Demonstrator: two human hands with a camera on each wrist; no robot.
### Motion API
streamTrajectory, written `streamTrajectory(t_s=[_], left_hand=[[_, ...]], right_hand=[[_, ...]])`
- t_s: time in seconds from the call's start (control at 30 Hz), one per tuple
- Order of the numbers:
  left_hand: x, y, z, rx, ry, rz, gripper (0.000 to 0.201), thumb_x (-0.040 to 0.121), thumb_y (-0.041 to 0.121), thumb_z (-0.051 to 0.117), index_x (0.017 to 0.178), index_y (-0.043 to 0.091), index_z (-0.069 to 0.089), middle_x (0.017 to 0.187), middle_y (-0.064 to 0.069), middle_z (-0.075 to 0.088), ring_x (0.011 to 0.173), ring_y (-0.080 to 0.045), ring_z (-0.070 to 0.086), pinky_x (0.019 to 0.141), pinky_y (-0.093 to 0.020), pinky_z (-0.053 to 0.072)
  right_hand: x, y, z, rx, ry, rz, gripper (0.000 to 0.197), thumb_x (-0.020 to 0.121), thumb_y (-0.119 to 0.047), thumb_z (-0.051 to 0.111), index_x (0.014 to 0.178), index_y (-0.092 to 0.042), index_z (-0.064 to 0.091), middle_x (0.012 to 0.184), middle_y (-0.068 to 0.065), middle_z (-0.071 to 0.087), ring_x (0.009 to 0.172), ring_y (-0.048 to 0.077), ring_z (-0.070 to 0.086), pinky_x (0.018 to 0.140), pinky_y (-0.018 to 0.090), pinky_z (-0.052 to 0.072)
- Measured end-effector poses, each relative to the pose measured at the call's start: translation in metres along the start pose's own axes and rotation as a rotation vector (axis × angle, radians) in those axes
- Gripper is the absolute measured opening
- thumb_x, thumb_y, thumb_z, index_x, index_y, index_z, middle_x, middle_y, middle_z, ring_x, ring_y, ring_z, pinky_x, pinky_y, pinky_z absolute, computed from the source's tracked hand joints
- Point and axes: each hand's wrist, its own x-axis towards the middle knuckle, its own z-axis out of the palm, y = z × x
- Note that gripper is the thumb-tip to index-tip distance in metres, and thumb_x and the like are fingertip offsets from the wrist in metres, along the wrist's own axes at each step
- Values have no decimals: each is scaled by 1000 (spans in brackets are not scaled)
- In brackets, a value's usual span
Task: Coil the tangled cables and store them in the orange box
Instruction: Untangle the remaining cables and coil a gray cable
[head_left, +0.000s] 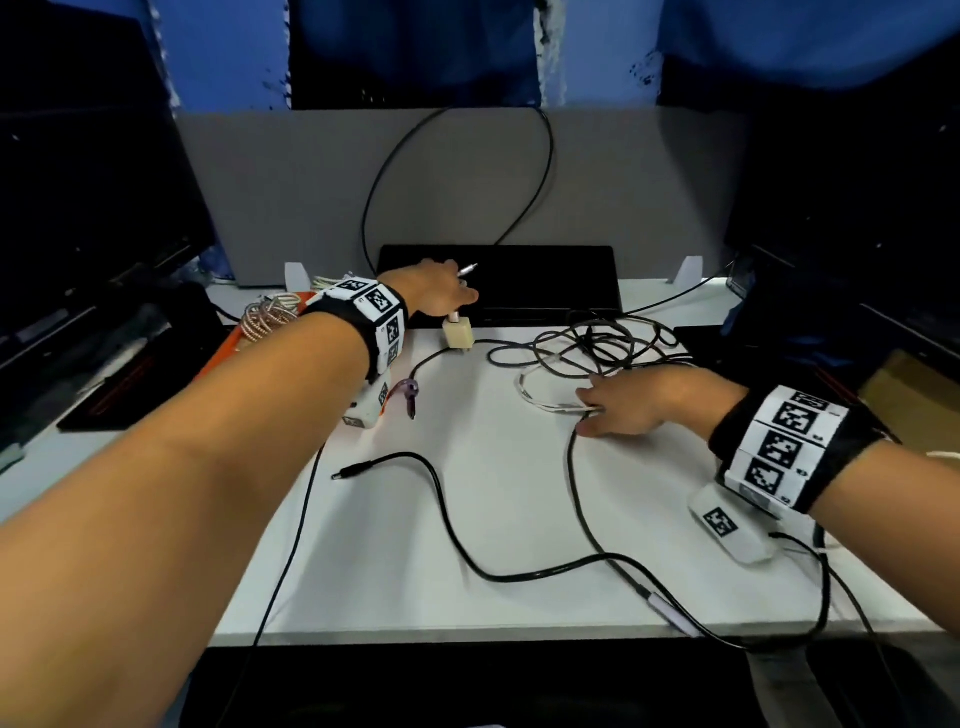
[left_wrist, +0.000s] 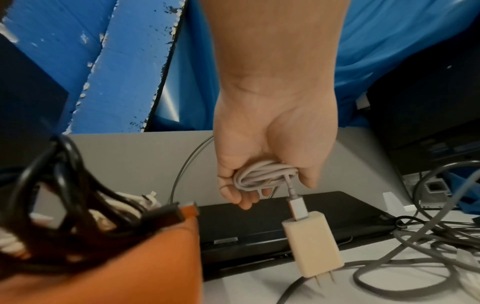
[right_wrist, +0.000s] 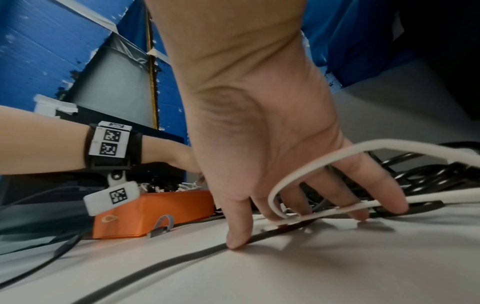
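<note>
Left hand (left_wrist: 270, 156) grips coiled grey cable (left_wrist: 262, 174), charger (left_wrist: 311, 244) dangling below.

box (head_left: 228, 347) left, cable tangle (head_left: 597, 340) right

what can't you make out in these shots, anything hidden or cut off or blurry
- Orange box contents: head view, left forearm covers most of it; left wrist view, blurred.
- Left hand grip: head view shows only its back; the coiled grey cable shows in the left wrist view.
- Black cable: runs off the table's front edge, end unseen.
- White cable: cut off at right edge.
</note>
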Motion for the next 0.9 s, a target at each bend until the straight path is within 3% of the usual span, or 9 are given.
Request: streamTrajectory(t_s=[0.17, 0.27, 0.33, 0.47, 0.6, 0.67, 0.73, 0.8, 0.9], left_hand=[[-3, -3, 6, -49, -37, -68, 62, 104, 51, 46, 145, 5, 39, 135, -16, 55, 113, -32, 54, 93, -40, 46], [-5, -10, 9, 0, -51, -98, 65, 103, 53, 46, 147, 6, 37, 138, -17, 53, 119, -34, 54, 89, -39, 43], [-5, -13, 11, 54, -95, -71, 70, 100, 58, 49, 148, 8, 39, 137, -14, 56, 118, -31, 56, 90, -38, 44], [-11, -12, 17, 259, -203, 10, 87, 94, 72, 51, 156, 13, 33, 156, -8, 45, 140, -32, 45, 110, -43, 37], [-16, -11, 21, 352, -230, 53, 68, 98, 59, 55, 149, 15, 46, 150, -8, 52, 131, -30, 52, 104, -38, 40], [-16, -10, 21, 356, -278, 42, 55, 97, 59, 55, 127, 14, 66, 130, -6, 66, 111, -26, 61, 99, -38, 46], [-13, -9, 22, 339, -283, 5, 51, 95, 58, 58, 101, 11, 73, 105, -4, 72, 97, -24, 64, 91, -37, 51], [-11, -7, 25, 317, -197, -37, 43, 92, 53, 64, 100, 11, 68, 94, -4, 67, 93, -26, 64, 87, -37, 54], [-10, -3, 29, 359, -94, -83, 31, 94, 37, 63, 108, 10, 70, 91, -5, 65, 89, -28, 65, 80, -37, 56]], right_hand=[[10, 7, -15, 15, 22, 110, 68, 101, -67, 38, 136, -12, 57, 133, 7, 61, 110, 29, 58, 99, 40, 47], [10, 1, -24, -29, 41, 155, 63, 102, -64, 42, 126, -10, 64, 109, 5, 61, 97, 29, 57, 91, 37, 50], [8, -10, -30, -99, 112, 141, 59, 101, -61, 44, 125, -12, 64, 117, 6, 65, 105, 30, 62, 87, 37, 48], [6, -36, -38, -114, 259, -10, 57, 102, -58, 42, 143, -20, 53, 143, 6, 55, 127, 33, 57, 87, 41, 44], [9, -54, -34, -10, 237, -140, 61, 102, -58, 45, 152, -24, 43, 160, 4, 36, 140, 33, 46, 107, 48, 45], [10, -57, -31, -1, 154, -117, 59, 102, -58, 46, 148, -21, 46, 157, 5, 38, 138, 33, 47, 107, 47, 44], [12, -56, -30, -2, 90, -78, 54, 102, -57, 45, 138, -17, 50, 147, 8, 48, 127, 31, 52, 101, 42, 45], [13, -52, -30, 22, 61, -53, 44, 103, -56, 44, 124, -18, 52, 138, 8, 56, 111, 28, 52, 95, 41, 45], [13, -45, -30, 17, 49, -42, 40, 103, -54, 45, 122, -19, 52, 135, 6, 57, 107, 27, 51, 87, 38, 43]])
